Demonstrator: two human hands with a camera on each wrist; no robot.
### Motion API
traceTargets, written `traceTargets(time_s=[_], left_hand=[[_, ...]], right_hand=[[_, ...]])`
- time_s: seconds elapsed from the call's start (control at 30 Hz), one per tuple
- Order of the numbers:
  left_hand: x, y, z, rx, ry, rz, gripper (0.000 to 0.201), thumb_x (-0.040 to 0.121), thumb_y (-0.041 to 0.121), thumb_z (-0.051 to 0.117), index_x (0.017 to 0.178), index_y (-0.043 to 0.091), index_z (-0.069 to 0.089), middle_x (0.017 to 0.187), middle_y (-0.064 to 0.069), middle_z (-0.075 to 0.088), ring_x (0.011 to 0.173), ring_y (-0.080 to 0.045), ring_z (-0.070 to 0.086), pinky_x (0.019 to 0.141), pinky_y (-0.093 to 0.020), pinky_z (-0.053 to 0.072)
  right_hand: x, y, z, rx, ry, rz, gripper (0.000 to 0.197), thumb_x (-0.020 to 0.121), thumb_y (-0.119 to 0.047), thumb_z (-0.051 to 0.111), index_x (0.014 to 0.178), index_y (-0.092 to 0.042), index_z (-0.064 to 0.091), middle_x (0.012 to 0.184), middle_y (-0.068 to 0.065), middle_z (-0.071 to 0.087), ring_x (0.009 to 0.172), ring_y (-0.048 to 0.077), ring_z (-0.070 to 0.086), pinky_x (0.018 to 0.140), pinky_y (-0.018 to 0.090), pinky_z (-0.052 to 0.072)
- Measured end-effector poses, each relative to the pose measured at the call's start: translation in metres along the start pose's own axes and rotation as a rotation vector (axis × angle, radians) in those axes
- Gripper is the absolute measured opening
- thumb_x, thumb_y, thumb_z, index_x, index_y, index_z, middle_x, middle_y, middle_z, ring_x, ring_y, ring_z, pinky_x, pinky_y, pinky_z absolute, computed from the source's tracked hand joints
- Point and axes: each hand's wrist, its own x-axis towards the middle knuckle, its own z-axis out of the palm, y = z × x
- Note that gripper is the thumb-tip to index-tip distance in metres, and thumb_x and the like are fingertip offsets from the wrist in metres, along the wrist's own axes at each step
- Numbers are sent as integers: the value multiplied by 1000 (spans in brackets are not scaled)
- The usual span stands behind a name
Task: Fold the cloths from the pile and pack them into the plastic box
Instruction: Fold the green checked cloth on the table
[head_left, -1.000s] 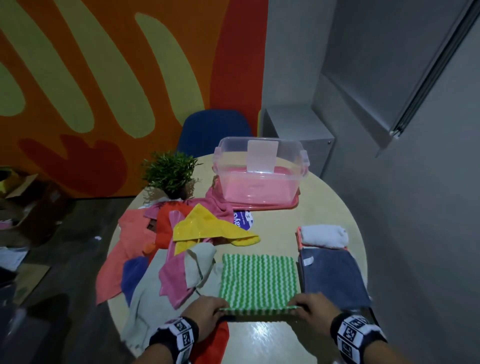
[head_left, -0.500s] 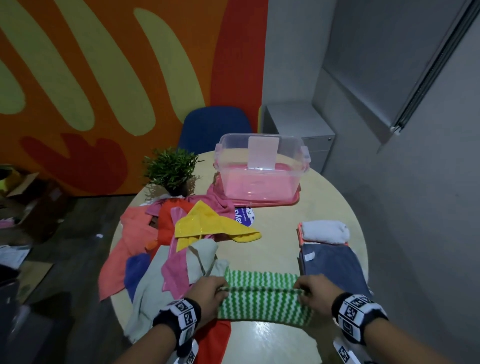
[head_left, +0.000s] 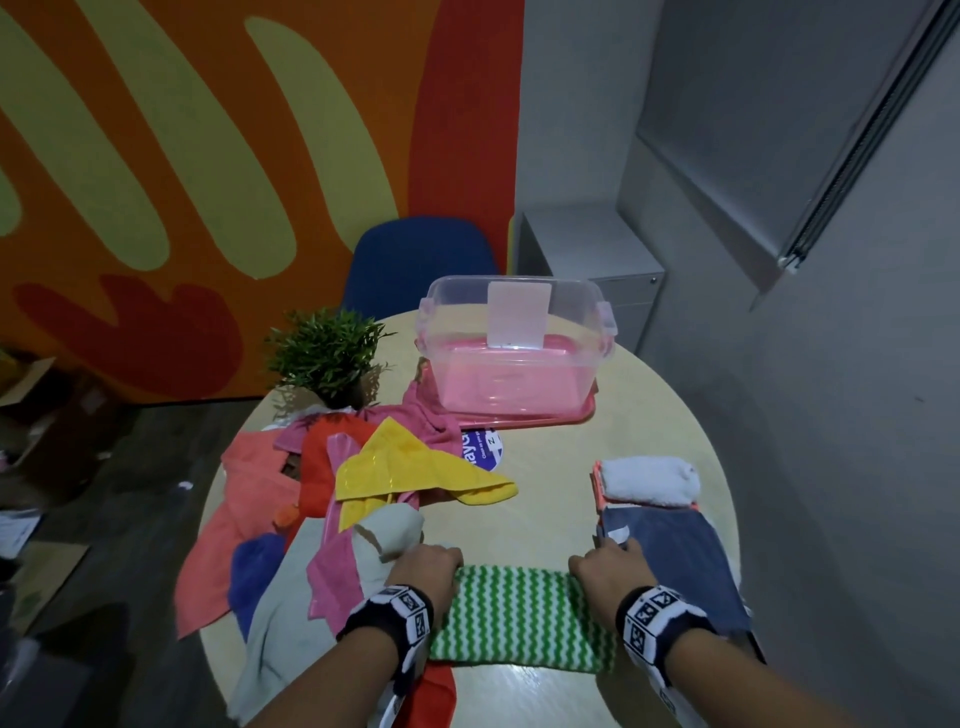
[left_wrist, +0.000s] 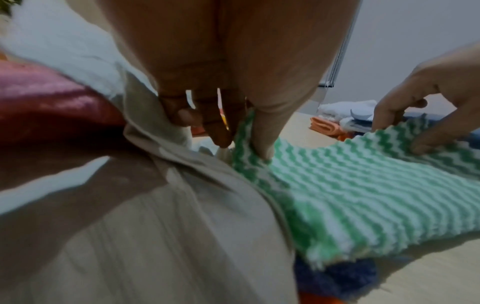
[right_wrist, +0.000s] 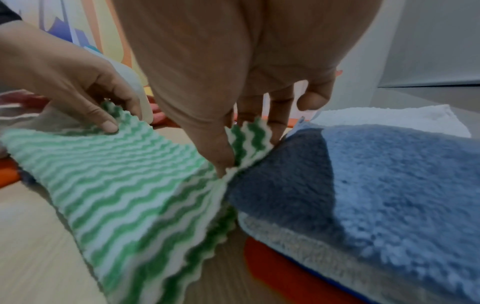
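Note:
A green-and-white striped cloth (head_left: 519, 618) lies folded in half at the near edge of the round table (head_left: 550, 467). My left hand (head_left: 426, 569) pinches its far left corner (left_wrist: 249, 139) between thumb and fingers. My right hand (head_left: 608, 571) pinches the far right corner (right_wrist: 246, 139) the same way. The loose pile of cloths (head_left: 332, 499) spreads to the left, with a yellow one (head_left: 415, 467) on top. The clear plastic box (head_left: 517, 343) stands open at the far side on its pink lid.
A stack of folded cloths sits right of my hands: a blue one (head_left: 675, 561) nearest, a white roll (head_left: 649, 480) behind it. A small potted plant (head_left: 327, 353) stands left of the box. A blue chair (head_left: 421, 260) is behind the table.
Both hands carried the cloth's near edge away from me and over onto its far edge, halving the cloth. The hands now sit at the far corners.

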Motion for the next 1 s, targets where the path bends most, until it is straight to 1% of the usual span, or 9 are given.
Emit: traceTargets(time_s=[0.17, 0.33, 0.5, 0.6, 0.67, 0.73, 0.83, 0.93, 1.0], left_hand=[[8, -8, 11, 47, -92, 4, 39, 91, 20, 56, 130, 22, 50, 127, -8, 54, 116, -31, 54, 92, -44, 50], [11, -12, 15, 48, -103, -3, 37, 92, 30, 60, 126, 21, 50, 128, -8, 42, 119, -32, 48, 89, -46, 50], [14, -15, 9, -102, -91, -8, 17, 88, 26, 61, 102, 21, 53, 117, -2, 43, 109, -28, 51, 84, -43, 50], [15, -18, 0, -327, -31, -82, 22, 82, 16, 56, 90, 26, 39, 92, 3, 48, 86, -26, 55, 67, -33, 43], [15, -20, -11, -415, 27, -159, 26, 84, 15, 55, 97, 29, 38, 82, 3, 54, 72, -24, 55, 59, -32, 39], [17, -21, -23, -482, 91, -182, 41, 86, 19, 60, 120, 30, 39, 102, 2, 63, 90, -22, 62, 70, -34, 50], [19, -13, -48, -545, 220, -64, 79, 83, 34, 73, 148, 27, 27, 148, 0, 39, 133, -23, 40, 106, -39, 41], [18, 10, -85, -583, 319, 149, 91, 77, 48, 76, 150, 34, 23, 155, 5, 29, 140, -18, 27, 113, -42, 30], [20, 24, -109, -623, 356, 271, 81, 77, 43, 78, 145, 34, 36, 151, 7, 38, 137, -16, 33, 111, -40, 30]], right_hand=[[9, -1, 12, 10, -34, 8, 37, 92, -13, 50, 128, -16, 48, 125, 12, 56, 127, 34, 41, 100, 52, 30], [15, -2, 16, 39, -77, 21, 49, 87, -17, 58, 135, -16, 44, 136, 12, 41, 130, 35, 34, 100, 52, 29], [17, -1, 4, 169, -74, 29, 23, 88, -22, 55, 111, -20, 54, 117, 7, 54, 117, 32, 48, 90, 46, 33], [16, 8, -12, 485, 7, 70, 13, 87, -24, 57, 90, -23, 44, 84, -1, 53, 86, 26, 56, 72, 36, 39], [15, 17, -24, 769, 101, 93, 19, 84, -21, 62, 85, -27, 44, 79, 0, 57, 74, 21, 56, 65, 35, 45], [13, 24, -40, 961, 234, 76, 24, 82, -16, 66, 84, -32, 48, 80, -1, 63, 74, 19, 60, 69, 37, 50], [9, 28, -72, 1043, 413, -63, 27, 80, -15, 66, 90, -39, 58, 87, -15, 67, 85, 10, 64, 82, 31, 48], [4, 26, -107, 1045, 484, -251, 37, 77, -12, 63, 105, -36, 65, 97, -21, 68, 90, 1, 64, 85, 22, 49], [0, 26, -127, 1049, 501, -318, 43, 79, -7, 67, 115, -31, 64, 98, -15, 68, 85, 6, 65, 78, 18, 50]])
